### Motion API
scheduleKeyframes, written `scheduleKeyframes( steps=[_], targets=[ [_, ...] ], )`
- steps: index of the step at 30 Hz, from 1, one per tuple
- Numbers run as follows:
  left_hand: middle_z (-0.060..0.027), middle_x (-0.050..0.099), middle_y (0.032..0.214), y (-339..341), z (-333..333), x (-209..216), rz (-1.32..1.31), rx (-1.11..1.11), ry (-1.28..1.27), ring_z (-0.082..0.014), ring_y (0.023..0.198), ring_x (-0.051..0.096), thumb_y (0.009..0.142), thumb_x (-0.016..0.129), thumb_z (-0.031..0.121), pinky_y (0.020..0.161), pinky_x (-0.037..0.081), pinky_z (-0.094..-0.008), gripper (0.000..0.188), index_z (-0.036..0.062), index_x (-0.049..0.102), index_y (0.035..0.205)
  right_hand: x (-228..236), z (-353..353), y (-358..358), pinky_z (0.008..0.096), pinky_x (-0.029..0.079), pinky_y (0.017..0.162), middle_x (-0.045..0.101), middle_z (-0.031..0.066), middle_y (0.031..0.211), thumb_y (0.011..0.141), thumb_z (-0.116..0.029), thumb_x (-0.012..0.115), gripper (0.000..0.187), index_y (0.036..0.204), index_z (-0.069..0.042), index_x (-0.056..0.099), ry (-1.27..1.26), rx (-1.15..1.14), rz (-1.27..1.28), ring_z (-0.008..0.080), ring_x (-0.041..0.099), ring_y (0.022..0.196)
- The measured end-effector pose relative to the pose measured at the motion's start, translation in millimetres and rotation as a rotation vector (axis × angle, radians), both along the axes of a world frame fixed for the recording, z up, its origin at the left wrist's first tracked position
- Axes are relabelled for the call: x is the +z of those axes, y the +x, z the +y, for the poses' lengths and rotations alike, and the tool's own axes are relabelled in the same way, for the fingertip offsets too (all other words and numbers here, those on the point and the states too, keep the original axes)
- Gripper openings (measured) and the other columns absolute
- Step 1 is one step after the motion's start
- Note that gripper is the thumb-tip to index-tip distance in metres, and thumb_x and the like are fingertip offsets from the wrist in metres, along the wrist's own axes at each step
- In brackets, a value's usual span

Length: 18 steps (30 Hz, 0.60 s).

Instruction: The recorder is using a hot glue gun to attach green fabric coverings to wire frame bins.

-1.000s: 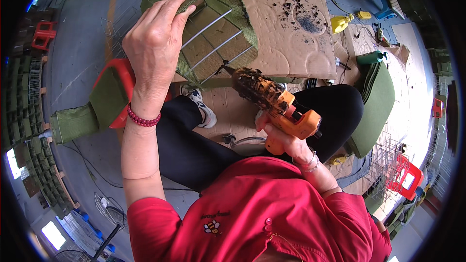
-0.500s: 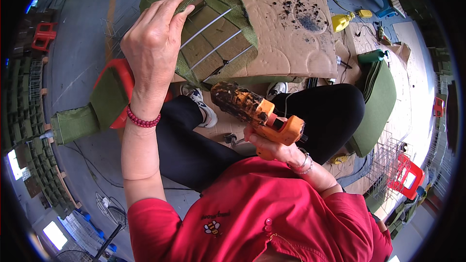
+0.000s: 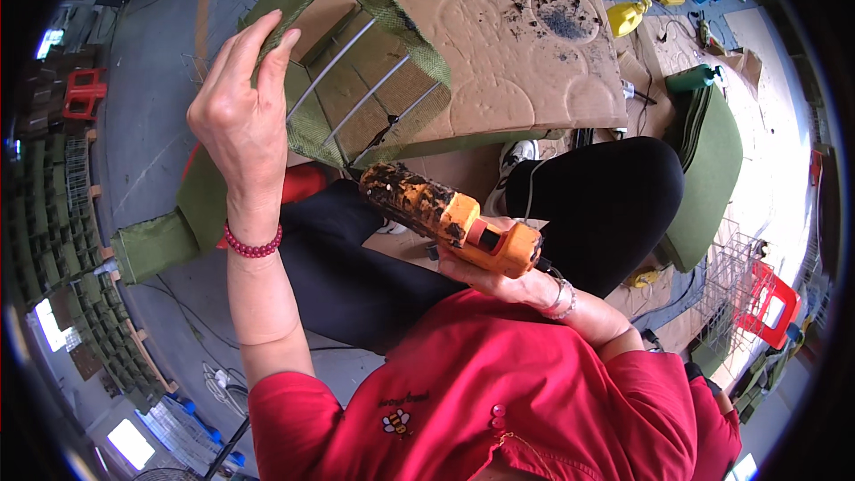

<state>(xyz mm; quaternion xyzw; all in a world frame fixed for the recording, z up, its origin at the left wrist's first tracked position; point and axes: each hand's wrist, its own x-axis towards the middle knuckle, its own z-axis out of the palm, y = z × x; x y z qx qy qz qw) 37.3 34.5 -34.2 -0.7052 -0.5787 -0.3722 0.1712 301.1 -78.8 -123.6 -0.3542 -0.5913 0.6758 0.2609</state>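
My left hand [image 3: 239,111] grips the near left rim of a green fabric-covered wire basket [image 3: 411,46], fingers over the edge and thumb inside. The basket is tilted at the left part of the table, its open side with bare metal rods facing me. A dark glue-like blob [image 3: 391,121] sits on one rod near the lower corner. My right hand [image 3: 500,280] is wrapped around an orange glue gun [image 3: 463,214], its barrel smeared black. The gun's tip is close to the basket's bottom corner; whether it touches, I cannot tell.
Brown cardboard [image 3: 499,98] covers the table, with black crumbs [image 3: 561,13] scattered across it. On the right lie a stack of green fabric panels [image 3: 712,169], a green bottle [image 3: 690,79] and a yellow bottle [image 3: 628,16]. A red stool [image 3: 770,305] stands by wire frames [image 3: 721,289].
My left hand has shifted left and slightly down, tilting the basket with it. The glue gun has moved left and a little lower, staying near the basket's corner.
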Motion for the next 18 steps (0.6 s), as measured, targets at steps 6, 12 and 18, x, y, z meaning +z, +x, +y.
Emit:
scheduleKeyframes(
  steps=[6, 12, 18],
  targets=[
    [-0.0114, 0.074, 0.093, 0.0, -6.2, 2.5, -0.056, 0.033, -0.013, -0.022, 0.085, 0.072, 0.086, 0.075, 0.006, 0.073, 0.055, -0.0328, 0.018, 0.0016, 0.074, 0.103, -9.6, -0.4, -10.8, 0.0365, 0.05, 0.066, 0.061, 0.0108, 0.083, 0.085, -0.017, 0.076, 0.023, 0.096, -0.004, 0.061, 0.372, -0.017, -0.025, 0.0314, 0.059, 0.071],
    [-0.0104, 0.075, 0.094, -7.1, -7.2, -1.2, -0.08, 0.06, -0.017, -0.0208, 0.086, 0.072, 0.086, 0.075, 0.004, 0.075, 0.055, -0.0323, 0.018, 0.0012, 0.074, 0.103, -5.4, 0.2, -18.3, 0.0385, 0.051, 0.065, 0.061, 0.0119, 0.083, 0.084, -0.018, 0.077, 0.026, 0.099, -0.004, 0.061, 0.335, -0.067, 0.117, 0.0343, 0.063, 0.072],
    [-0.0093, 0.075, 0.097, -9.5, -9.4, -2.5, -0.146, 0.077, -0.018, -0.0198, 0.088, 0.072, 0.086, 0.074, 0.001, 0.076, 0.055, -0.0321, 0.018, 0.0005, 0.074, 0.104, -5.4, 2.3, -24.0, 0.0376, 0.051, 0.062, 0.064, 0.0126, 0.081, 0.082, -0.017, 0.078, 0.027, 0.097, -0.003, 0.061, 0.352, -0.061, 0.12, 0.0351, 0.064, 0.07]
  ],
)
